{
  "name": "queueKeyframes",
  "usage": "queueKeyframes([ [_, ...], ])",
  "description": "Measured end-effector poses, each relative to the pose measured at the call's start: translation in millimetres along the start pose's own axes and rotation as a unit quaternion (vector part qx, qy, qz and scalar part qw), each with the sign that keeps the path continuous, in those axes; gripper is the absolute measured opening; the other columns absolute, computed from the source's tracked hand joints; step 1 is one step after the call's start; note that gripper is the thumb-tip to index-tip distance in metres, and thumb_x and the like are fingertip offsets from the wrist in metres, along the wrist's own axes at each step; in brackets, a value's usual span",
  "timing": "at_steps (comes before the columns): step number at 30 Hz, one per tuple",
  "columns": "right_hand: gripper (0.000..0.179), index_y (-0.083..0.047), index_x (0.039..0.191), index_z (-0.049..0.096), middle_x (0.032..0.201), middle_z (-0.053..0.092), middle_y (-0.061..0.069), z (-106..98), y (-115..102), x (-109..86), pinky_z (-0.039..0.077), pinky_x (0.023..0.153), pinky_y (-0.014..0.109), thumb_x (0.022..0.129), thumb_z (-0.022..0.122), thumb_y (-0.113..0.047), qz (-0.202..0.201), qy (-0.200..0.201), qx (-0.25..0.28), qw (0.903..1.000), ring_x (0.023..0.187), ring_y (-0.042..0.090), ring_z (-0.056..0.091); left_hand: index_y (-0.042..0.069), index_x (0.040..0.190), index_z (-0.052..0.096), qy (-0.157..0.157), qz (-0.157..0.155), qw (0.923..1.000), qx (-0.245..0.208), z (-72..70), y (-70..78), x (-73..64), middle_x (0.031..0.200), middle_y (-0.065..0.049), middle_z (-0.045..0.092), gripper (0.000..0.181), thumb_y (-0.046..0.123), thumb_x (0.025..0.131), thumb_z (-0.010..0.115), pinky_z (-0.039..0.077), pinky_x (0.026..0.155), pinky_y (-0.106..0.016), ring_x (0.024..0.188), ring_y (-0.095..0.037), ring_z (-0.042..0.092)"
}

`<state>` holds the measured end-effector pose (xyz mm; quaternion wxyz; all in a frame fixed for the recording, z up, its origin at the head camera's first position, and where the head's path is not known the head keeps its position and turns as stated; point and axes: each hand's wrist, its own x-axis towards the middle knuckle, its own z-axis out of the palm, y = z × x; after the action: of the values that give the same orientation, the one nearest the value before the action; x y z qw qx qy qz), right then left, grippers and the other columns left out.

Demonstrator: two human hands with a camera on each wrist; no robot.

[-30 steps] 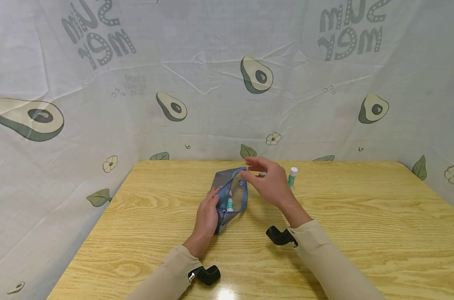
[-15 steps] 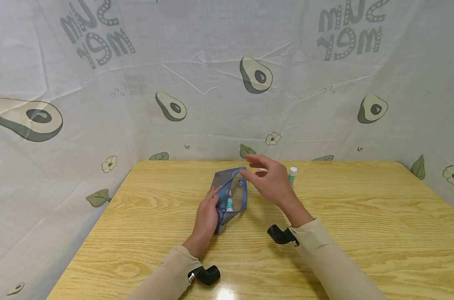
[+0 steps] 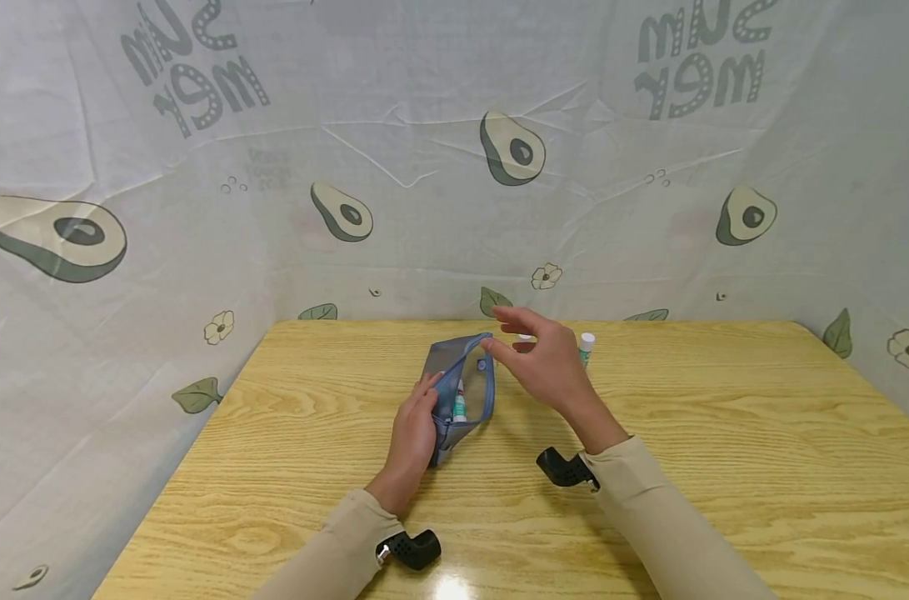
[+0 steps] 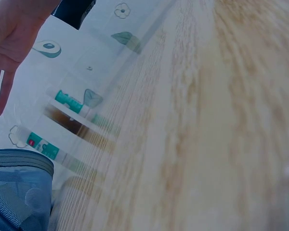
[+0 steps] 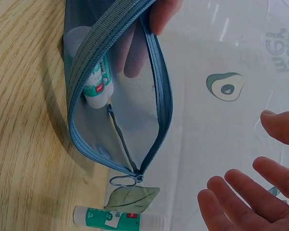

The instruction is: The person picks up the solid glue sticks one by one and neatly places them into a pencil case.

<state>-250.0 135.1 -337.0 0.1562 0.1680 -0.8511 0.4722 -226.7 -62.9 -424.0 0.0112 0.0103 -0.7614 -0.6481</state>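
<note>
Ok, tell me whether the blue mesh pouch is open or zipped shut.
Open: the blue mesh pouch has its zipper edges spread apart, and green-labelled tubes show inside.

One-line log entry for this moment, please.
left hand: holds mesh pouch | pouch: unzipped, glue sticks inside | right hand: near pouch, holds nothing | table: standing glue sticks

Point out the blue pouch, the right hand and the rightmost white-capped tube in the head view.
Blue pouch (image 3: 445, 358), head view: on its mesh side wall.
Right hand (image 3: 541, 360), head view: on the back of the hand.
White-capped tube (image 3: 585, 356), head view: on the green label below the cap.
</note>
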Motion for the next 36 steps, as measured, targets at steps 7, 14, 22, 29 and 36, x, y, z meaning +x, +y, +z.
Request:
queueKeyframes([
  [7,0.052,-0.011,0.146,0.065,0.143,0.069,0.013,0,1,0.5,0.060,0.104,0.052,0.098,0.078,-0.024,0.007,0.003,0.003,1.0000,0.131,0.033,0.067,0.012,0.158,0.053,0.000,0.001,1.0000,0.001,0.1,0.2,-0.5,0.176,-0.012,0.030,0.051,0.027,0.114,0.032,0.013,0.135,-0.060,0.167,-0.037,0.015],
  [14,0.051,-0.011,0.146,0.065,0.144,0.069,0.014,-4,3,1.6,0.060,0.104,0.052,0.098,0.077,-0.022,0.019,0.005,0.005,0.9998,0.133,0.034,0.067,0.012,0.158,0.053,0.000,0.002,1.0000,0.003,0.1,0.5,-0.7,0.176,-0.012,0.030,0.051,0.026,0.114,0.031,0.013,0.134,-0.061,0.167,-0.038,0.015],
  [22,0.052,-0.009,0.148,0.063,0.147,0.066,0.016,-16,8,4.4,0.060,0.104,0.052,0.099,0.076,-0.022,0.028,0.012,-0.006,0.9995,0.132,0.035,0.067,0.011,0.158,0.053,0.002,0.003,1.0000,0.004,0.3,1.0,-0.9,0.176,-0.012,0.030,0.051,0.026,0.114,0.031,0.012,0.134,-0.061,0.167,-0.037,0.015],
  [29,0.054,-0.011,0.150,0.061,0.150,0.065,0.014,-30,13,6.7,0.058,0.107,0.053,0.101,0.075,-0.026,0.046,0.026,-0.014,0.9985,0.134,0.034,0.066,0.011,0.157,0.053,0.001,0.004,1.0000,-0.002,0.9,0.5,-0.8,0.175,-0.013,0.030,0.051,0.026,0.114,0.031,0.012,0.135,-0.061,0.167,-0.038,0.015],
  [36,0.054,-0.015,0.151,0.061,0.148,0.066,0.013,-44,15,6.6,0.059,0.101,0.057,0.101,0.073,-0.031,0.059,0.039,-0.018,0.9973,0.135,0.034,0.066,0.010,0.157,0.053,0.003,0.006,1.0000,0.000,1.1,0.3,-0.8,0.175,-0.013,0.031,0.051,0.025,0.114,0.031,0.013,0.135,-0.060,0.167,-0.038,0.016],
])
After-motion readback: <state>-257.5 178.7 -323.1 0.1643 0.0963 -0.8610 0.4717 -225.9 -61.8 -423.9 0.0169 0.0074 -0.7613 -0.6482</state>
